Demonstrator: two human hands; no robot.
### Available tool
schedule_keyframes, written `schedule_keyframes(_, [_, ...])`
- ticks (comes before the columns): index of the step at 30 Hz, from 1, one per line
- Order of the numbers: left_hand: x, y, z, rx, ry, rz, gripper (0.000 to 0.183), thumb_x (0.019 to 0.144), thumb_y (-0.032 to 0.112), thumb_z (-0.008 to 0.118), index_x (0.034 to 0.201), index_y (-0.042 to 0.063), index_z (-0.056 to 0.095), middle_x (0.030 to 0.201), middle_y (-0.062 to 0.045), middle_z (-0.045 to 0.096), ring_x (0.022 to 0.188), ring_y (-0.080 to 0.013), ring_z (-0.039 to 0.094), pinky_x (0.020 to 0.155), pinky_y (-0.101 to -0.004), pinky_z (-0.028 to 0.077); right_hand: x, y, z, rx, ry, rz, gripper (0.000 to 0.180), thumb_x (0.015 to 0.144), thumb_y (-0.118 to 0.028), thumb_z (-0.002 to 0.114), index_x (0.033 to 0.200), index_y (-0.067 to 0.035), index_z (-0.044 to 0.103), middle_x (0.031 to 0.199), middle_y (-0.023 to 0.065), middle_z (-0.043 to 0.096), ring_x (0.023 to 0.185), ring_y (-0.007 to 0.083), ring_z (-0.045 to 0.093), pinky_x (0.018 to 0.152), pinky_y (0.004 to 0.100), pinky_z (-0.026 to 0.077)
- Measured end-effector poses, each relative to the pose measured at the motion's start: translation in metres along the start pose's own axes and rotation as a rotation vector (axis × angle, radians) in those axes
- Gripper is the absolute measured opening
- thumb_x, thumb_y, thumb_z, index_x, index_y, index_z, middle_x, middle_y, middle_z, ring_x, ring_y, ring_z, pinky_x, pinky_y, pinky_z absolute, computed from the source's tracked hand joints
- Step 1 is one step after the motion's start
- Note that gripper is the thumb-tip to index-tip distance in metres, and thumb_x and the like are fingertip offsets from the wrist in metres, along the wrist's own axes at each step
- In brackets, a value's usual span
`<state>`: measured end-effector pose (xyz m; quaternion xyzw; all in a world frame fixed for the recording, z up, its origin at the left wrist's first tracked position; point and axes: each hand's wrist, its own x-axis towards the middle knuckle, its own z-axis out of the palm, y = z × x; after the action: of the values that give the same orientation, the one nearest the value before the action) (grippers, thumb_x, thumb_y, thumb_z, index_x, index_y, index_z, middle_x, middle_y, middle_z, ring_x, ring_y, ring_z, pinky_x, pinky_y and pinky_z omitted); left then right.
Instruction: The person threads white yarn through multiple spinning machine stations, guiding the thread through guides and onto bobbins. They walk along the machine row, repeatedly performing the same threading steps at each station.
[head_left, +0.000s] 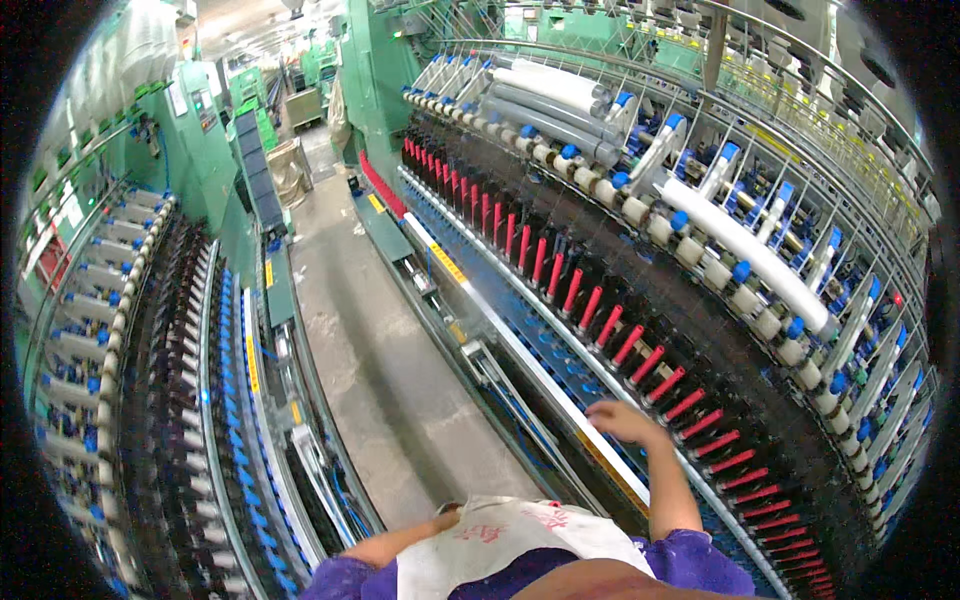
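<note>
My right hand is over the white rail along the front of the spinning frame, its fingers slightly bent; whether it touches anything cannot be told. Beyond it stands a long row of red bobbins on spindles, just behind a metal rail. My left hand is low, near the white apron at my waist, mostly hidden by the apron, so its fingers and anything in them do not show clearly.
White rollers and grey rollers lie on the upper part of the right machine. A second spinning frame runs along the left of the concrete aisle. A covered bin stands farther down the aisle.
</note>
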<state>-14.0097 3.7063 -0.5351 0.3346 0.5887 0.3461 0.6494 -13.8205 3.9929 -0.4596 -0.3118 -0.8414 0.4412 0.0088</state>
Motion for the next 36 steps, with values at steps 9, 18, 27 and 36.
schedule_keyframes(9, [0.002,-0.025,-0.231,-0.292,0.207,-0.14,0.034,0.091,0.03,0.051,0.112,0.004,0.058,0.102,-0.01,0.061,0.093,-0.0181,0.057,0.081,-0.0317,0.045,0.22,0.11,0.104,0.373,-0.386,0.406,0.036,0.082,-0.033,0.065,0.106,-0.007,0.06,0.089,0.0015,0.063,0.074,0.0123,0.06,0.064,0.0274,0.049])
schedule_keyframes(18, [0.0,0.019,-0.471,-0.596,0.471,-0.173,0.037,0.09,0.029,0.052,0.117,0.004,0.056,0.108,-0.008,0.059,0.097,-0.0165,0.055,0.084,-0.0303,0.044,0.646,-0.191,0.164,-0.235,-0.367,-0.407,0.04,0.082,-0.038,0.057,0.109,-0.008,0.06,0.103,0.0156,0.064,0.095,0.0306,0.061,0.082,0.0386,0.048])
schedule_keyframes(27, [0.067,0.025,-0.764,-0.635,0.412,-0.128,0.039,0.09,0.029,0.053,0.121,0.004,0.054,0.114,-0.007,0.058,0.101,-0.0149,0.053,0.087,-0.0289,0.043,0.928,-0.352,0.242,-0.26,-0.354,-0.774,0.04,0.085,-0.037,0.055,0.11,-0.006,0.058,0.099,0.0156,0.064,0.092,0.0299,0.061,0.079,0.0401,0.048])
schedule_keyframes(36, [0.073,0.18,-1.083,-0.088,-0.14,-0.427,0.052,0.092,0.029,0.05,0.137,0.008,0.035,0.128,-0.007,0.049,0.11,-0.0154,0.05,0.089,-0.0331,0.045,0.94,-0.095,0.15,-0.718,-0.006,0.475,0.032,0.075,-0.031,0.055,0.087,-0.004,0.069,0.096,0.017,0.065,0.091,0.033,0.062,0.078,0.0432,0.049])
